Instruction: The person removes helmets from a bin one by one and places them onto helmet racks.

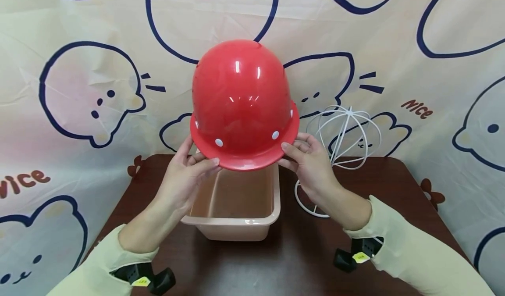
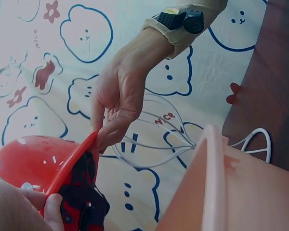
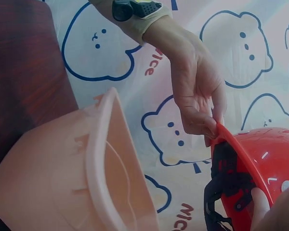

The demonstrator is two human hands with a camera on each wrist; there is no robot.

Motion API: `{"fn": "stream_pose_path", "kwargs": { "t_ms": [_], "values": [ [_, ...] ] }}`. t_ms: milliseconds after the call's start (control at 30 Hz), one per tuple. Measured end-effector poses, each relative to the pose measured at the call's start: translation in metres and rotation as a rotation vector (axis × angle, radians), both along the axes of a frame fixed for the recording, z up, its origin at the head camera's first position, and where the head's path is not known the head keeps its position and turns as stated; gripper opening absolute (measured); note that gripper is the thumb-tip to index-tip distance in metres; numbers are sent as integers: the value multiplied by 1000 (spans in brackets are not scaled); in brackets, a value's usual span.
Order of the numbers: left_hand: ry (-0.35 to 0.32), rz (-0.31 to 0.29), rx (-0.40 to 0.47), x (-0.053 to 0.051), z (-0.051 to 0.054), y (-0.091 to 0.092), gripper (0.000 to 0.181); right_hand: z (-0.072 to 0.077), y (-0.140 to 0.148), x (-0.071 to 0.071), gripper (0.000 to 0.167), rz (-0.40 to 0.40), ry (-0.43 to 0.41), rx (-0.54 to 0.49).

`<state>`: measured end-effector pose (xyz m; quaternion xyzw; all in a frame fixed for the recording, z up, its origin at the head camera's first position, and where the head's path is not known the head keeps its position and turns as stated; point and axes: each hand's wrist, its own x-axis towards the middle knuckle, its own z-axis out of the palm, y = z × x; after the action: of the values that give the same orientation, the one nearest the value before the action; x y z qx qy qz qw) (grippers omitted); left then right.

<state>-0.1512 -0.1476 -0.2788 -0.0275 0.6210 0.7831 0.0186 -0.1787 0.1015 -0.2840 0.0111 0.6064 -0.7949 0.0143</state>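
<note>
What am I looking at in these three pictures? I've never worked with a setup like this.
There's no robot: a person is working with two bare hands. The large picture comes from a camera on the head, looking forward and down. The other two come from the wrist cameras, so each shows the opposite hand from the side. The left hand and right hand hold up a red helmet by its brim. On the brown table stand a beige bin and, right of it, a white wire stand.
</note>
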Motion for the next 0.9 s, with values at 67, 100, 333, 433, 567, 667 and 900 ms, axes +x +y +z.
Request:
{"fn": "stream_pose_path", "kwargs": {
  "t_ms": [67,100,333,433,567,667,900],
  "values": [
    [0,-5,2,-1,4,3,85,4,4,1,43,-5,-10,6],
    [3,-7,4,-2,6,5,85,6,5,1,43,-6,-12,1],
    [28,-31,45,-9,15,19,83,18,21,5,41,-12,16,-21],
    [44,-38,52,-12,18,27,80,22,29,7,38,-9,27,-50],
    [88,-66,84,-15,25,41,78,28,44,11,39,-15,51,-89],
    [122,-91,116,-18,28,53,78,32,57,15,46,-25,67,-106],
    [117,-102,173,-24,30,81,84,33,83,22,54,-43,106,-126]
  ]
}}
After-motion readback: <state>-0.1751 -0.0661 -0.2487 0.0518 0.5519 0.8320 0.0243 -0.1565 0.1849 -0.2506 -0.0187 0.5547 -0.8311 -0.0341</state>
